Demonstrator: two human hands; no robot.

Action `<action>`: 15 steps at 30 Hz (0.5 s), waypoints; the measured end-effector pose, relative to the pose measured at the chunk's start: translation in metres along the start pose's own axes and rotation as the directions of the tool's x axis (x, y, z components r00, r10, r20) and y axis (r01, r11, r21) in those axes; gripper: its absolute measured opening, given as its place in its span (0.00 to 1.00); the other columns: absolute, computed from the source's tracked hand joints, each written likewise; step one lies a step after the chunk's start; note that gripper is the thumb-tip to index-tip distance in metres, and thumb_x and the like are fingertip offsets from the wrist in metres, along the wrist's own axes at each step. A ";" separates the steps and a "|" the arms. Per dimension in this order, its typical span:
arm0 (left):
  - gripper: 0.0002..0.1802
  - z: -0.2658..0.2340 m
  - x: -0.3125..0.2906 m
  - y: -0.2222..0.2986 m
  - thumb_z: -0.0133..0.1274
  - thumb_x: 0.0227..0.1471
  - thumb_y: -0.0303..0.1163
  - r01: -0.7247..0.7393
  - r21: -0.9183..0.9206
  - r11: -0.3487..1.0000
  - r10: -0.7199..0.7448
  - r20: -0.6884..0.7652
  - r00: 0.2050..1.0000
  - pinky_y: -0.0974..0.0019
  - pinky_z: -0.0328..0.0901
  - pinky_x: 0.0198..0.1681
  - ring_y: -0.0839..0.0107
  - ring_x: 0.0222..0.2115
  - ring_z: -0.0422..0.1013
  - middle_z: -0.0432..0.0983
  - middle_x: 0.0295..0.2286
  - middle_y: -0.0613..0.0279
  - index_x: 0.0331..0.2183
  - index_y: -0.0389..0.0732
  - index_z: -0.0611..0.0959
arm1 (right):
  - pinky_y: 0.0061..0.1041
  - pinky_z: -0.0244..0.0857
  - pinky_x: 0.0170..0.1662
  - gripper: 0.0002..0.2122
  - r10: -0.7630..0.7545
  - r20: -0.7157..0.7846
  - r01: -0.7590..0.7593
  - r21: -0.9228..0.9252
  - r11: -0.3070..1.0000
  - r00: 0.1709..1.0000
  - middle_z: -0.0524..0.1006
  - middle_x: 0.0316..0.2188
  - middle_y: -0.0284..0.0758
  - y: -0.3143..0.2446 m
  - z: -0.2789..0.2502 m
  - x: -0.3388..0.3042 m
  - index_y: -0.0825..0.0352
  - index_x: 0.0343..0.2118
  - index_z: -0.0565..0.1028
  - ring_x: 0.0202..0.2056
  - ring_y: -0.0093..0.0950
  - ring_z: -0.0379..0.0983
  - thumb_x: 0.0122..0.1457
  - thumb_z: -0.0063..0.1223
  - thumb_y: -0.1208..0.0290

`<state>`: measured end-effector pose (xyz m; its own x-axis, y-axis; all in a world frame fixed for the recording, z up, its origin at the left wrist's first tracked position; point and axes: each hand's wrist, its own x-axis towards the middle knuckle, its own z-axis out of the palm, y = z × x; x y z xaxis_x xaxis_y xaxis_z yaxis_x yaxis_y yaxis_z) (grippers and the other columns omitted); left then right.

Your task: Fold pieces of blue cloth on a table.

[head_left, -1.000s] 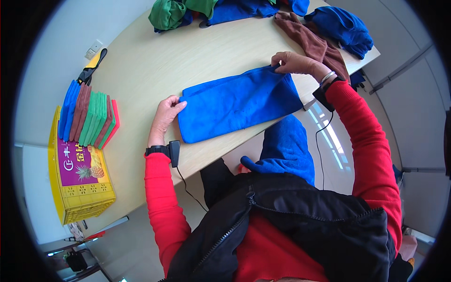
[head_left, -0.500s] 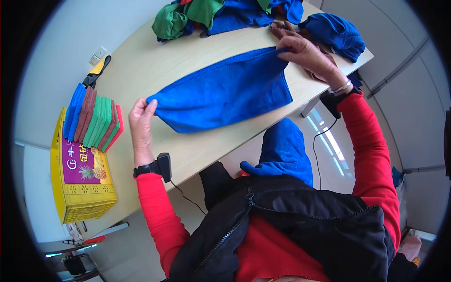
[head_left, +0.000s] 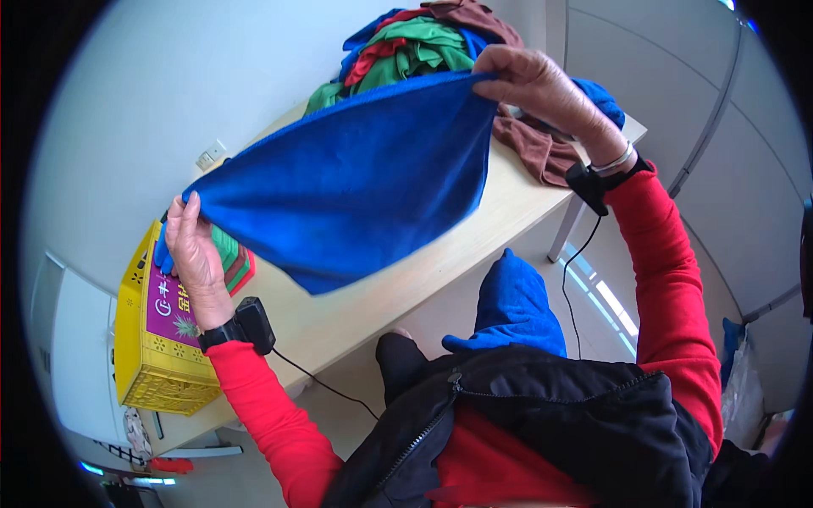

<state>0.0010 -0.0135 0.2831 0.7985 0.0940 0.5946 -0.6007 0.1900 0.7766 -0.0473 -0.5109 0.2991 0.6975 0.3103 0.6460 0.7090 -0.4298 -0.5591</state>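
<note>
A blue cloth (head_left: 356,173) hangs stretched between my two hands, raised above the table, with its lower edge drooping. My left hand (head_left: 195,245) pinches its left corner between thumb and fingers. At the upper right, my right hand (head_left: 533,89) grips the opposite corner the same way. Just behind my left hand, partly hidden by it and the cloth, stands a row of folded cloths (head_left: 233,258) in green, brown and red. Another blue cloth (head_left: 517,309) lies over my lap.
A heap of green, red, blue and brown cloths (head_left: 415,51) sits at the table's far end. Near my right hand lie a brown cloth (head_left: 538,148) and a blue bundle (head_left: 601,102). A yellow crate (head_left: 169,385) stands at the left of the pale table (head_left: 339,326). Cables run from both wrists.
Both hands have lifted the blue cloth up off the table and spread it wider. My left hand moved left, now in front of the folded cloths. The head view has shifted too.
</note>
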 end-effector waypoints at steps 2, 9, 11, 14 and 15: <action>0.04 -0.004 -0.008 0.010 0.56 0.60 0.31 -0.009 -0.020 1.000 0.008 -0.020 1.000 0.69 0.64 0.50 0.77 0.40 0.71 0.78 0.36 0.67 0.37 0.44 0.82 | 0.19 0.71 0.45 0.07 -0.012 0.033 0.011 0.032 0.999 0.999 0.73 0.31 0.28 -0.015 0.009 -0.005 0.63 0.39 0.78 0.36 0.19 0.72 0.63 0.60 0.67; 0.08 -0.018 -0.028 0.019 0.58 0.58 0.34 0.086 -0.151 0.985 -0.107 -0.136 0.985 0.64 0.66 0.51 0.73 0.43 0.73 0.80 0.39 0.63 0.39 0.43 0.82 | 0.16 0.67 0.40 0.06 -0.028 0.092 0.017 0.123 0.992 0.995 0.68 0.27 0.25 -0.046 0.030 -0.024 0.62 0.35 0.76 0.32 0.16 0.68 0.61 0.63 0.71; 0.08 -0.023 -0.031 0.021 0.57 0.58 0.32 0.133 -0.190 0.973 -0.159 -0.125 0.979 0.64 0.66 0.51 0.72 0.44 0.73 0.80 0.39 0.62 0.40 0.42 0.82 | 0.15 0.65 0.39 0.05 -0.054 0.078 0.036 0.210 0.977 0.996 0.68 0.27 0.25 -0.050 0.036 -0.026 0.62 0.35 0.76 0.31 0.15 0.67 0.60 0.63 0.73; 0.08 -0.037 -0.030 0.021 0.56 0.59 0.30 0.125 -0.186 0.975 -0.147 -0.108 0.983 0.64 0.67 0.52 0.71 0.44 0.73 0.80 0.39 0.61 0.41 0.42 0.82 | 0.14 0.65 0.39 0.04 -0.088 0.043 0.069 0.338 0.939 0.995 0.68 0.27 0.25 -0.045 0.040 -0.021 0.62 0.36 0.77 0.31 0.14 0.66 0.61 0.62 0.74; 0.09 -0.040 -0.029 0.022 0.56 0.59 0.30 0.091 -0.165 0.982 -0.107 -0.090 0.990 0.64 0.66 0.52 0.71 0.44 0.73 0.80 0.39 0.61 0.42 0.41 0.82 | 0.14 0.65 0.39 0.03 -0.105 0.026 0.085 0.401 0.912 0.994 0.68 0.27 0.24 -0.044 0.044 -0.017 0.62 0.36 0.77 0.31 0.14 0.66 0.62 0.61 0.75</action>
<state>-0.0333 0.0275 0.2746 0.8587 0.1604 0.4868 -0.5103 0.3562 0.7828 -0.0862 -0.4597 0.2897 0.6219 0.3756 0.6871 0.7479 -0.0250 -0.6633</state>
